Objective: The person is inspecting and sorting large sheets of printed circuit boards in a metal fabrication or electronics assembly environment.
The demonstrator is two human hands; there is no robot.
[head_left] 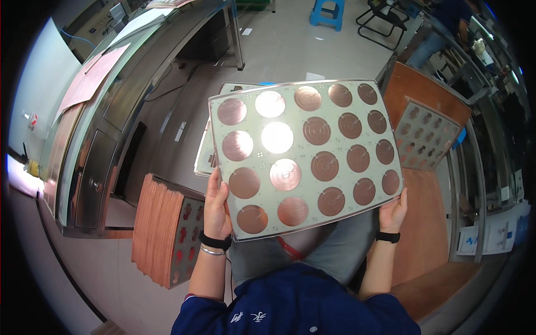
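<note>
A large thin circuit board panel point(301, 170), pale green-white with rows of round copper discs, is held up in front of me above my lap. My left hand point(216, 206) grips its lower left edge, the thumb lying on the near face. At the lower right corner my right hand point(394, 212) is closed on the panel's edge. The panel tilts, its right side a little higher, and light glares off several discs at the upper left. Behind its left edge another panel point(202, 156) shows partly; the rest of it is hidden.
A thick stack of copper-edged panels point(159, 231) stands on the floor at my left. On the right, a brown wooden rack point(424, 223) carries a patterned panel point(422, 134). A metal desk point(89, 162) runs along the left. Farther off are a blue stool point(327, 14), a black chair point(383, 21) and another person point(441, 33).
</note>
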